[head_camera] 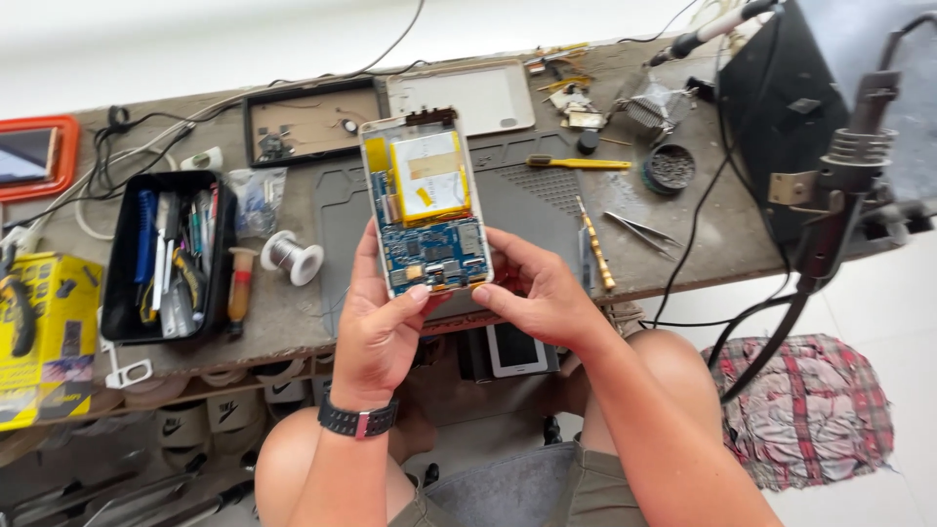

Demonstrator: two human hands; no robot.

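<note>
I hold an opened tablet (422,195) above the workbench, its back off. Inside it show a yellow battery and a blue circuit board. My left hand (376,327) grips the lower left edge, thumb resting on the board's bottom rim. My right hand (537,293) grips the lower right corner, fingers wrapped behind and thumb at the bottom edge. A dark watch sits on my left wrist.
A grey work mat (532,200) covers the bench under the tablet. A black tool tray (168,256), solder spool (293,257), yellow-handled tool (576,163), tweezers (639,229), screwdriver (595,254), spare frames (310,119) and a black station (781,107) surround it. A checked cloth (815,410) lies on the floor.
</note>
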